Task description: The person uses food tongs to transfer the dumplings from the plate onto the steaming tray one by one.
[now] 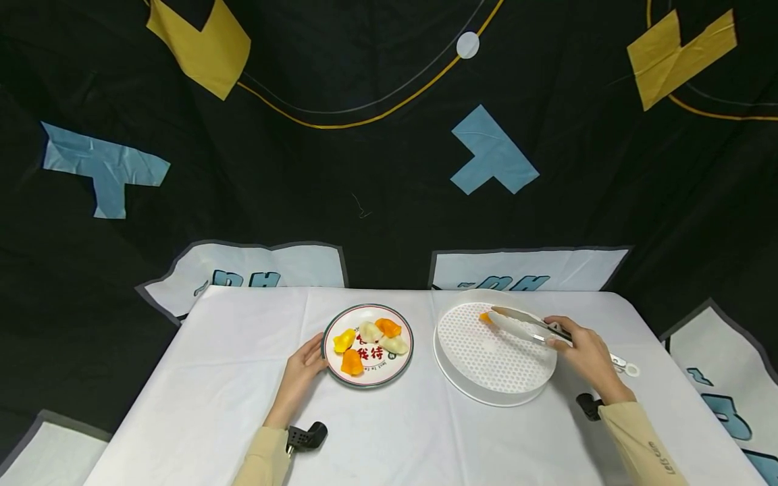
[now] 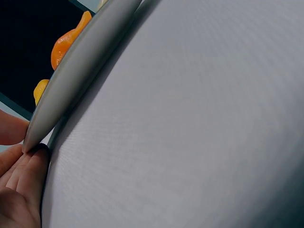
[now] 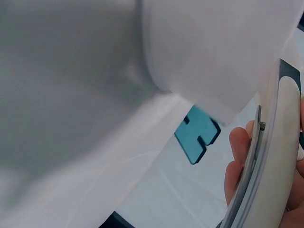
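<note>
My left hand [image 1: 302, 370] pinches the left rim of a round white plate [image 1: 379, 379], thumb above and fingers below in the left wrist view. On it lie several dumpling-shaped pieces, among them a yellow dumpling [image 1: 344, 340], an orange dumpling [image 1: 352, 362] and a whitish dumpling [image 1: 394, 345]. My right hand [image 1: 586, 356] grips a pair of metal tongs [image 1: 523, 327] over a white round steamer [image 1: 468, 358] with a perforated base. The tong tips are at an orange dumpling [image 1: 484, 317] near the steamer's back left, partly hidden behind them.
A white cloth covers the table [image 1: 401, 439]. Plate and steamer stand side by side, a narrow strip of cloth between them. Behind the table hangs a black backdrop [image 1: 304, 189] with blue and yellow shapes. Each wrist wears a small black camera.
</note>
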A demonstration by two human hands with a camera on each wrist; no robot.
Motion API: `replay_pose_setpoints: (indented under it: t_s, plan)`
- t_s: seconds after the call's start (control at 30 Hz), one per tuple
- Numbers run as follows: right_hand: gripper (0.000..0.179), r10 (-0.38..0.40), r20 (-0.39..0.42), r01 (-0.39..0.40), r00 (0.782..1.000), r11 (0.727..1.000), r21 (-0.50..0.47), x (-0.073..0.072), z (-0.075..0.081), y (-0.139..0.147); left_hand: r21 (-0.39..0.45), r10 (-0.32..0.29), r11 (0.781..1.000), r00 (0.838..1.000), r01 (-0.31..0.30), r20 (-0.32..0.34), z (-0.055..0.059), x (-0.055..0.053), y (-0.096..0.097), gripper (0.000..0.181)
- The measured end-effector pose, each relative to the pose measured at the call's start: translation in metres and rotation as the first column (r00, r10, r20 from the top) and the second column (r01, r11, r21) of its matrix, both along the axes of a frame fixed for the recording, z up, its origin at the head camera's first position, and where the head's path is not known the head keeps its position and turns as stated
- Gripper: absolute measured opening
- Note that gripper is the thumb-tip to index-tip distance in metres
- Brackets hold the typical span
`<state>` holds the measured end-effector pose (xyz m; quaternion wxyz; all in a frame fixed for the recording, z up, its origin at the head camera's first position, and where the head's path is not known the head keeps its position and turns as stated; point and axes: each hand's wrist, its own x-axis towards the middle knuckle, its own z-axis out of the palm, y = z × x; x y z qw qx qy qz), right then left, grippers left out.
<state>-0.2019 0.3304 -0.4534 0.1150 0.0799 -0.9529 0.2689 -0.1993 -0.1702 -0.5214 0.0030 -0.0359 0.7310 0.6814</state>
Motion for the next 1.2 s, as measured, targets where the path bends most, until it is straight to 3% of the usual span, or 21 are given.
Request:
replay_pose_setpoints:
  t_s: [0.67, 1.2]
  plan:
    - [0.044, 0.001, 0.059, -0.003, 0.998, 0.999, 0.039, 0.006, 0.002, 0.015, -0.032, 0.003, 0.999, 1.000, -0.003, 0.005, 0.002, 0.001, 0.001, 0.058]
    - [0.050, 0.029, 0.051, -0.029, 0.998, 1.000, 0.005, 0.010, 0.015, -0.007, -0.047, -0.001, 0.999, 1.000, 0.002, 0.009, 0.003, 0.001, 0.000, 0.057]
